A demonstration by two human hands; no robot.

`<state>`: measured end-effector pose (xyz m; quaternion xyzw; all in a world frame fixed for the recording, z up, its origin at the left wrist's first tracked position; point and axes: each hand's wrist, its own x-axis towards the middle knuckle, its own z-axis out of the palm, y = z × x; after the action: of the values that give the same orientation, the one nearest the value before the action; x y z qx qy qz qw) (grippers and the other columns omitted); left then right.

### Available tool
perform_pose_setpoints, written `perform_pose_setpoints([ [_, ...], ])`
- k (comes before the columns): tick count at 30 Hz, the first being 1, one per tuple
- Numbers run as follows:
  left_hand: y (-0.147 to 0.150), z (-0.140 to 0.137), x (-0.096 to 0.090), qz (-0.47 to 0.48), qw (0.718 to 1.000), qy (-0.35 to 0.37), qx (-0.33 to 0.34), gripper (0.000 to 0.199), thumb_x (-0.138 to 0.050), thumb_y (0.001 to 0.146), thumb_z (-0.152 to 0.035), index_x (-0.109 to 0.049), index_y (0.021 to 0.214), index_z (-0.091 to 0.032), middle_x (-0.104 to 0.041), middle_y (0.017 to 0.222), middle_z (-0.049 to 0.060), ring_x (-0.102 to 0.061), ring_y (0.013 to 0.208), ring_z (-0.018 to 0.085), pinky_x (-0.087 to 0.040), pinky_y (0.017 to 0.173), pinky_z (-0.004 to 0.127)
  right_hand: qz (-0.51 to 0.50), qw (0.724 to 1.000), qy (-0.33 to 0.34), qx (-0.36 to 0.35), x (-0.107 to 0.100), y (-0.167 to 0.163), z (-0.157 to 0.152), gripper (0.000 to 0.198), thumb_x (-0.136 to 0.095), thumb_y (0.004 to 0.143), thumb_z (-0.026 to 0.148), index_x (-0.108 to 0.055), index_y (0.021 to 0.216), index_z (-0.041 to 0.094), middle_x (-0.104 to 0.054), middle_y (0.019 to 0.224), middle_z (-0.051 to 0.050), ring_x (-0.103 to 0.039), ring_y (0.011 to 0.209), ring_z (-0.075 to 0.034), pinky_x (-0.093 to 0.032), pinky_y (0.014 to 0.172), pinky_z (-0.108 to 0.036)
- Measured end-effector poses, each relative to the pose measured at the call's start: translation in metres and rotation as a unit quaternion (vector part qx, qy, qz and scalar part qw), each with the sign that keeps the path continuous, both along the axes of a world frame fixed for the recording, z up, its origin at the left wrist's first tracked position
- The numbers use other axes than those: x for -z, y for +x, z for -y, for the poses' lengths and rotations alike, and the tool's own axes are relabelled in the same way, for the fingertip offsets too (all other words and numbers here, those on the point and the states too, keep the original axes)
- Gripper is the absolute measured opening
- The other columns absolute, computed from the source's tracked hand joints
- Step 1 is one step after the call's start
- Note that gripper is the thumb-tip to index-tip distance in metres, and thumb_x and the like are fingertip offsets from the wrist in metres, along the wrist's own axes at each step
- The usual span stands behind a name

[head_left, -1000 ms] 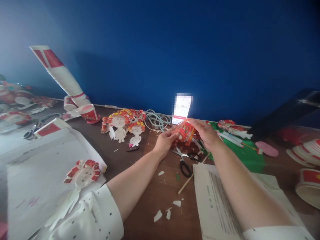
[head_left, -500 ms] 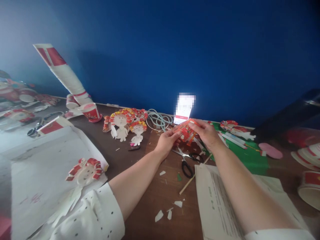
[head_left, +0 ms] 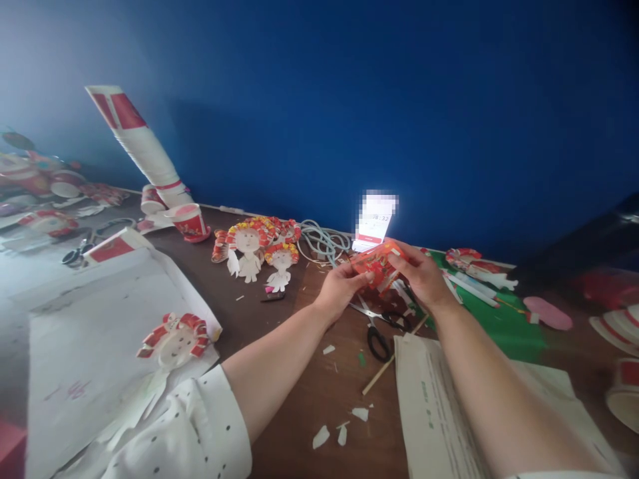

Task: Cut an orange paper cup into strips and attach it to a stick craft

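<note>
A red printed piece of paper or card [head_left: 380, 266] with orange edges is held between both hands, above the table's middle. My left hand [head_left: 342, 289] pinches its lower left side with thumb and fingers. On the right side, my right hand [head_left: 422, 273] grips the upper edge, its fingertips partly behind the piece. Below the hands lie black-handled scissors [head_left: 379, 342], their blades pointing up toward the left hand. A thin wooden stick [head_left: 374, 380] rests beside the scissors. Directly behind the piece stands a lit phone [head_left: 370, 238], leaning by the blue wall.
Paper dolls [head_left: 247, 239] with red and yellow curled hair lie left of a coiled cable [head_left: 319, 239]. A paper face [head_left: 174, 346] rests on white sheets. Stacked cups [head_left: 150, 156] lean at left. Markers [head_left: 474, 289] lie on green paper [head_left: 519, 339], behind a paper stack [head_left: 422, 399].
The view has shifted, so everything sits slightly farther right. Both hands still hold the red piece, which now looks tilted and shows more of its printed face.
</note>
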<state>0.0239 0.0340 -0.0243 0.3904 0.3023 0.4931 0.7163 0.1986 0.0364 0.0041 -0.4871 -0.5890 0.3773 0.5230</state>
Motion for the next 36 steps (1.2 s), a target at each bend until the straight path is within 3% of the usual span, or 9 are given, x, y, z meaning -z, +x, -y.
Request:
perform_pose_setpoints([
  [10,-0.001,0.003,-0.005,-0.008,1.000,0.012,-0.002,0.028,-0.081,0.057,-0.034,-0.066,0.069,-0.013,-0.063,0.063,0.000,-0.050,0.054,0.007,-0.038,0.059,0.023,0.008,1.000,0.021,-0.019,-0.002,0.005,0.001,0.048,-0.072,0.075,0.036,-0.063,0.121,0.031,-0.063,0.126,0.001,-0.053,0.121,-0.024,-0.036,0.107,-0.041],
  [24,0.000,0.003,-0.003,0.012,1.000,0.004,0.006,0.029,-0.082,0.058,-0.032,-0.073,0.078,-0.013,-0.067,0.065,0.000,-0.054,0.055,0.008,-0.043,0.064,0.025,-0.004,1.000,0.013,-0.026,-0.006,0.003,0.004,0.050,-0.073,0.074,0.036,-0.062,0.122,0.031,-0.063,0.125,0.002,-0.053,0.121,-0.024,-0.037,0.106,-0.040],
  [29,-0.001,0.002,-0.001,0.065,0.996,-0.034,0.045,0.036,-0.083,0.057,-0.032,-0.073,0.087,-0.013,-0.072,0.078,0.005,-0.064,0.067,0.014,-0.048,0.075,0.031,0.017,1.000,0.004,-0.015,-0.010,0.001,0.005,0.046,-0.068,0.078,0.045,-0.063,0.121,0.031,-0.061,0.130,0.001,-0.052,0.123,-0.026,-0.038,0.106,-0.042],
  [36,-0.003,0.001,-0.003,0.078,0.993,-0.084,0.036,0.030,-0.085,0.055,-0.027,-0.071,0.077,-0.012,-0.069,0.072,0.003,-0.058,0.060,0.009,-0.045,0.067,0.024,0.035,0.999,-0.005,0.002,-0.009,0.003,0.003,0.049,-0.052,0.084,0.059,-0.064,0.121,0.031,-0.064,0.124,0.000,-0.055,0.120,-0.027,-0.048,0.094,-0.040],
])
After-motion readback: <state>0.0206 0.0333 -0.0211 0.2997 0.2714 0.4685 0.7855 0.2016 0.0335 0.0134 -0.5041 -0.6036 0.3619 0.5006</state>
